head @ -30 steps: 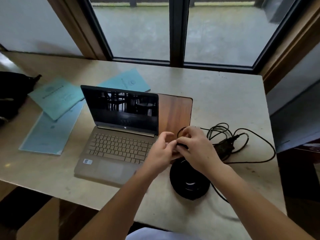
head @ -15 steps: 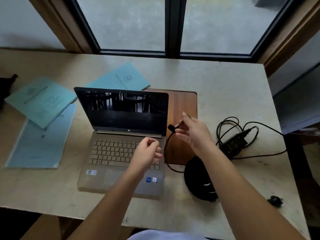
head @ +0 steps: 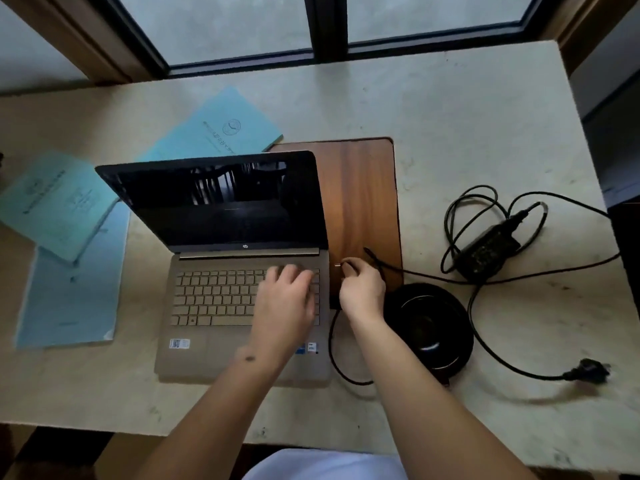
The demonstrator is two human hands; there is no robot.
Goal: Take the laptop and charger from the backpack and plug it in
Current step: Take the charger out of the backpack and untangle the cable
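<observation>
An open gold laptop [head: 214, 299] with a dark screen stands on the stone table [head: 467, 126]. My left hand [head: 289, 299] rests flat on the right part of its keyboard, fingers spread. My right hand [head: 362, 289] pinches the charger's small plug [head: 337, 265] right beside the laptop's right edge. The thin cable [head: 332, 351] loops from that hand down past the laptop's corner. The black charger brick [head: 488, 245] lies to the right among coiled cable. Its wall plug [head: 588, 370] lies loose near the table's front right.
A wooden board [head: 360, 188] lies under the laptop's right side. A round black object [head: 429, 327] sits just right of my right wrist. Blue booklets [head: 221, 129] and papers [head: 72, 296] cover the table's left. A window runs along the back.
My right hand has carried the charger plug down to the laptop's right edge. My left hand has moved onto the keyboard and flattened. The view has tilted downward.
</observation>
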